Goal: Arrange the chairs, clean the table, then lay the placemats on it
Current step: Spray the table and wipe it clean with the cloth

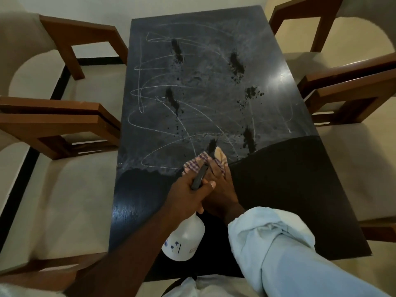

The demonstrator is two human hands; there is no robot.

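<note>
— What are you seeing around the edges of your view?
— A pale wall (pixel 192 5) is showing along the top, and cream floor (pixel 377 269) is showing at your lower right.
— And that dark line on your left?
— A black band (pixel 98 61) is running level there, then turning and slanting down toward you. It's possibly skirting, but you're not seeing it clearly enough to say.
</note>
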